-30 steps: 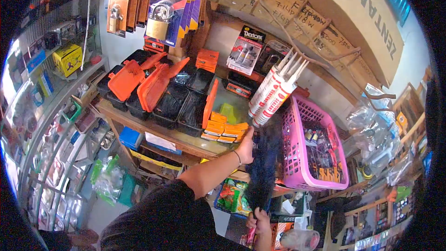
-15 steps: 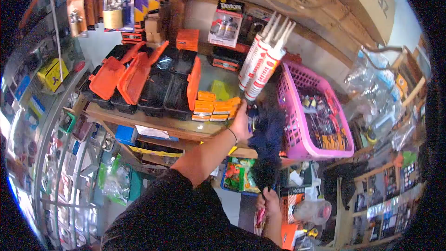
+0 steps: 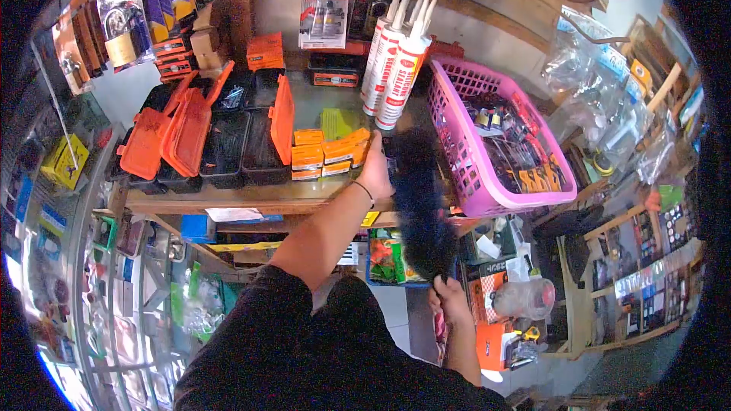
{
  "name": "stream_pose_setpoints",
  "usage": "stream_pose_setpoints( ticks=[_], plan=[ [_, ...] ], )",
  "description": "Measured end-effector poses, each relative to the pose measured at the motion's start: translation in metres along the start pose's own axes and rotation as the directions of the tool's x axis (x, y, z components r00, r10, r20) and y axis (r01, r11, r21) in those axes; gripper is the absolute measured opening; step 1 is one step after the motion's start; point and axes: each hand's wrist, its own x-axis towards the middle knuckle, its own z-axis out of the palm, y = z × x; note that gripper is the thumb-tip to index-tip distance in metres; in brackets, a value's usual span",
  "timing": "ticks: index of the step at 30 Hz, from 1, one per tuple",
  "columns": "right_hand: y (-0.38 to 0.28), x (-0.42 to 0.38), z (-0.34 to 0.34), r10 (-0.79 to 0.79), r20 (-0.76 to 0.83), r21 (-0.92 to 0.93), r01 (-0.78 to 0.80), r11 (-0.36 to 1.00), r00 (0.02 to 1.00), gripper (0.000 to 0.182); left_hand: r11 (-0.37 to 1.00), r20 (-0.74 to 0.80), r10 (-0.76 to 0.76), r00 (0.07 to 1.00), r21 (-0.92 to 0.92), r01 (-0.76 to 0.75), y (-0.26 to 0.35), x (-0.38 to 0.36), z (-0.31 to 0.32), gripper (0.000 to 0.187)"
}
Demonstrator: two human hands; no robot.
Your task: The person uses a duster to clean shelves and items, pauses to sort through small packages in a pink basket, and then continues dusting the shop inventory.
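Observation:
My left hand (image 3: pixel 376 172) rests at the shelf's front, against the right end of the small orange boxes (image 3: pixel 327 154); its fingers are partly turned away, and whether it grips a box cannot be seen. My right hand (image 3: pixel 451 301), lower down, is closed around the lower end of a dark, blurred brush-like thing (image 3: pixel 423 205), which reaches up to the shelf between my left hand and the pink basket (image 3: pixel 502 202). Just behind my left hand stand white and red sealant tubes (image 3: pixel 402 80), nozzles up.
Black bins with orange lids (image 3: pixel 183 133) fill the shelf's left part. Padlock packs (image 3: pixel 119 34) hang at the upper left. A clear plastic jar (image 3: pixel 525 299) lies at the lower right, above an orange box (image 3: pixel 493 346). Glass display shelves line the left side.
The view has shifted, so the shelf things appear further left and higher. My right hand still holds the dark thing, and my left hand remains beside the orange boxes.

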Motion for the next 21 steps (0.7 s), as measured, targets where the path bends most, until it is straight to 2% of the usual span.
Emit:
stream_pose_setpoints(
  ticks=[2, 4, 5, 6, 7, 8, 10, 12, 13, 14, 16, 18, 20, 21],
  plan=[
    [-0.001, -0.003, 0.005, 0.025, -0.065, 0.025, -0.023, 0.999, 0.998, 0.033, 0.998, -0.034, 0.051, 0.998, 0.050, -0.050, -0.001, 0.007, -0.010, 0.070],
    [0.004, -0.004, 0.005, 0.115, 0.138, -0.059, -0.108, 0.992, 0.984, 0.030, 1.000, -0.040, 0.030, 0.999, -0.009, -0.030, 0.000, 0.000, -0.003, 0.070],
    [0.003, -0.004, 0.003, 0.102, 0.169, -0.043, -0.096, 0.994, 0.980, 0.028, 0.997, 0.307, -0.065, 0.950, -0.020, 0.074, 0.002, -0.005, -0.006, 0.071],
    [0.001, -0.004, 0.003, 0.103, 0.167, -0.040, -0.097, 0.994, 0.981, 0.028, 0.997, 0.306, -0.068, 0.950, -0.021, 0.078, 0.002, -0.005, -0.003, 0.071],
    [-0.002, -0.004, 0.005, 0.068, 0.061, 0.022, -0.069, 0.997, 0.996, 0.028, 0.999, 0.109, -0.042, 0.993, -0.004, 0.042, 0.002, -0.004, 0.001, 0.071],
    [-0.002, -0.006, 0.007, 0.040, -0.048, 0.081, -0.036, 0.996, 0.998, 0.027, 1.000, -0.092, -0.010, 0.996, 0.019, 0.012, 0.001, -0.004, 0.004, 0.072],
    [0.001, -0.007, 0.010, 0.016, -0.059, 0.080, -0.011, 0.997, 0.998, 0.028, 1.000, -0.058, -0.008, 0.998, 0.015, 0.009, 0.000, -0.005, 0.005, 0.074],
    [0.002, -0.012, 0.012, 0.132, 0.118, -0.067, -0.125, 0.990, 0.984, 0.030, 0.999, 0.154, 0.002, 0.988, -0.037, 0.004, -0.002, -0.013, 0.005, 0.072],
    [0.006, -0.011, 0.009, 0.097, 0.119, -0.054, -0.091, 0.994, 0.988, 0.030, 0.999, 0.290, -0.046, 0.956, -0.005, 0.050, 0.000, -0.010, -0.003, 0.072],
    [0.004, -0.011, 0.010, 0.097, 0.120, -0.055, -0.091, 0.994, 0.988, 0.030, 0.999, 0.290, -0.044, 0.956, -0.006, 0.048, 0.001, -0.007, -0.004, 0.072],
    [-0.004, -0.012, 0.015, 0.033, -0.081, 0.093, -0.026, 0.995, 0.996, 0.029, 0.999, -0.030, -0.027, 0.999, 0.038, 0.028, 0.000, 0.000, -0.004, 0.074],
    [0.000, -0.013, 0.016, 0.015, -0.046, 0.089, -0.010, 0.996, 0.999, 0.028, 1.000, -0.018, -0.008, 1.000, 0.022, 0.009, -0.002, 0.002, -0.009, 0.072],
    [0.004, -0.016, 0.016, 0.100, 0.130, -0.040, -0.096, 0.995, 0.986, 0.027, 0.999, 0.279, -0.028, 0.960, -0.022, 0.036, -0.001, -0.013, 0.000, 0.067],
    [0.006, -0.016, 0.015, 0.075, 0.121, -0.044, -0.070, 0.997, 0.990, 0.030, 0.999, 0.314, -0.035, 0.949, -0.005, 0.039, -0.001, -0.007, -0.002, 0.066]
  ],
)
